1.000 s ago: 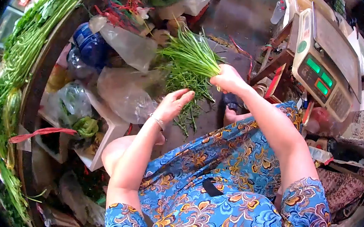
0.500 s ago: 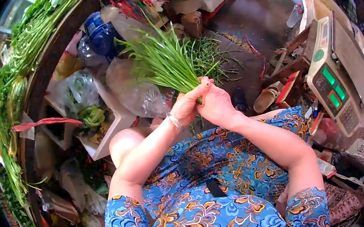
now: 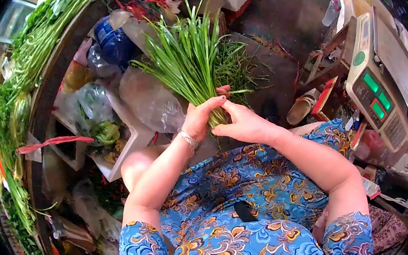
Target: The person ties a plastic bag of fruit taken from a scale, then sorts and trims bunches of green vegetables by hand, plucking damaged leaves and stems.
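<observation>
A bunch of long, thin green chives [image 3: 187, 57] fans out up and to the left from my hands. My left hand [image 3: 198, 119], with a silver bracelet at its wrist, is wrapped around the lower part of the stems. From the other side, my right hand [image 3: 247, 125] holds the pale stem ends between thumb and fingers. Some fingertips show behind the stems, partly hidden. Just past the bunch, a heap of loose green stalks [image 3: 241, 66] lies on a dark surface.
At right stands a digital scale [image 3: 373, 96] with lit green displays. A curved ledge at left carries long leafy greens [image 3: 57, 25]. Below it are a white foam box [image 3: 134, 140], plastic bags [image 3: 149, 101], a blue jug [image 3: 113, 39] and a red strip [image 3: 56, 144]. Red ties [image 3: 147, 2] lie above.
The chives have swung more upright, their tips moving up and right. My right hand has loosened from its clasp against the left and moved lower, to the stem ends.
</observation>
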The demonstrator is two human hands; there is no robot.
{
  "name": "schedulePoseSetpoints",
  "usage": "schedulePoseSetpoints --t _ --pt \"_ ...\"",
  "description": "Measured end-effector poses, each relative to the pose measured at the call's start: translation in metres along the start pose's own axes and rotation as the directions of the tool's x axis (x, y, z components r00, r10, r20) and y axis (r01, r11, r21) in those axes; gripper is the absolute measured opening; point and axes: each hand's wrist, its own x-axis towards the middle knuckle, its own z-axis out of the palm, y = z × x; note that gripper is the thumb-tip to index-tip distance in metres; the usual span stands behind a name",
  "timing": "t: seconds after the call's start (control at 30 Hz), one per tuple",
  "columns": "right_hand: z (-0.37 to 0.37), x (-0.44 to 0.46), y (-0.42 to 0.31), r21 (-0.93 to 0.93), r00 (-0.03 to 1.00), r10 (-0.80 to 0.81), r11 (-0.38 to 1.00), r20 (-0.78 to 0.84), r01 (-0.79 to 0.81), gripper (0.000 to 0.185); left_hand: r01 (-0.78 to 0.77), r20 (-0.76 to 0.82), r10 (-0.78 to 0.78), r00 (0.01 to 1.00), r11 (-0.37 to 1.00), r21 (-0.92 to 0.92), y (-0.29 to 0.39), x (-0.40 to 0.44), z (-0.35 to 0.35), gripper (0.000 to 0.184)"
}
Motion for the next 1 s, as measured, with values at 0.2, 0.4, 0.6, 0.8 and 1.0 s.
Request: schedulePoseSetpoints --t 0.2,0.4,0.6,0.8,1.0 --pt "0.002 -0.011 -0.006 -0.754 0.989 -0.123 0.656 -0.082 0.019 0.059 0.060 0.025 -0.061 0.998 0.998 0.019 0.010 0.000 -0.008 0.023" --pt "-0.030 -0.001 -0.012 -0.377 0.930 -0.295 0.905 -0.219 0.199 0.021 0.135 -0.131 -0.097 0.987 0.937 0.322 0.027 -0.001 -0.017 0.016" --pt "-0.028 0.005 -0.016 -0.650 0.761 -0.610 0.674 -0.221 0.351 0.013 0.224 0.009 -0.240 0.971 0.918 0.327 0.031 -0.016 -0.014 0.022" --pt "-0.031 0.006 -0.012 -0.722 0.751 -0.640 0.597 -0.165 0.350 0.012 0.348 0.131 -0.346 0.929 0.938 0.009 0.041 -0.024 -0.016 0.032" --pt "-0.033 0.007 -0.011 -0.591 0.754 -0.621 0.697 -0.215 0.406 0.009 0.289 0.166 -0.286 0.944 0.957 0.006 0.041 -0.027 -0.019 0.030"
